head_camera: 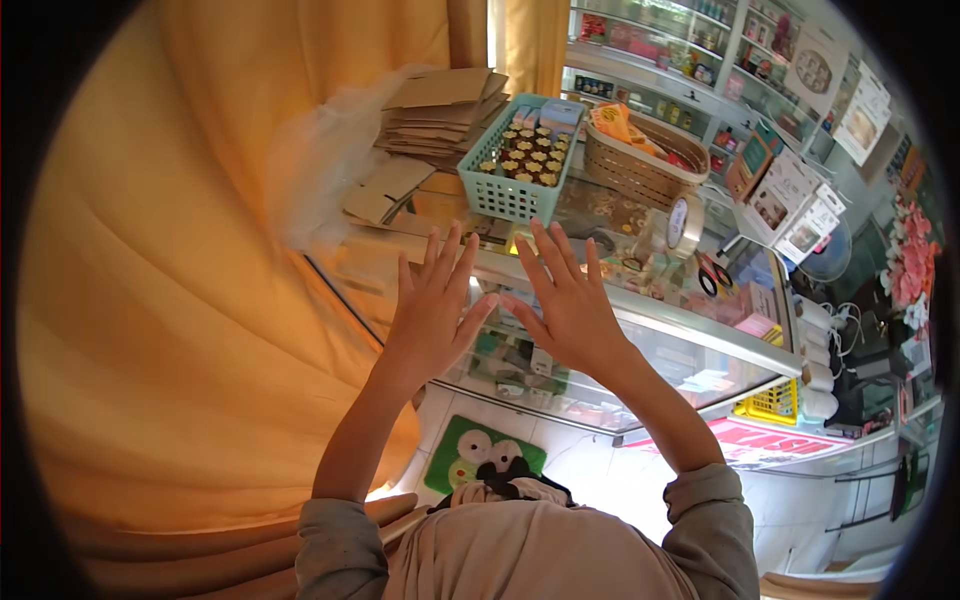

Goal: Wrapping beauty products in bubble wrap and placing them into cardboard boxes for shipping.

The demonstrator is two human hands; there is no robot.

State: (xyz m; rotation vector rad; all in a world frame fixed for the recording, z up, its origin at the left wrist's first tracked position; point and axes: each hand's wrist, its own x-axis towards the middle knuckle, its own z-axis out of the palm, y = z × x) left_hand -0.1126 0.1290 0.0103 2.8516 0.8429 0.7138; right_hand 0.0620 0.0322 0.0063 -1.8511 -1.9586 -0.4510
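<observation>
Both my hands are held out flat in mid-air, fingers spread, backs facing me. My left hand (435, 322) and my right hand (574, 307) hold nothing; their thumb tips touch or nearly touch. Beyond them a glass-topped display counter (697, 322) with a metal frame runs across. On it stands a light green plastic basket (514, 202), filled with several small bottles with gold caps (529, 154) and some small boxes. To its right sits a brown woven-look basket (641, 169) with orange packets (615, 124). A roll of tape (685, 225) and black-handled scissors (712, 276) lie further right.
Stacked flat cardboard (439, 112) and clear plastic wrap (330, 157) lie left of the green basket. An orange curtain (187, 300) hangs close on my left. Boxed goods (784, 195) stand at the counter's right end. A green mat (480, 454) lies on the tiled floor.
</observation>
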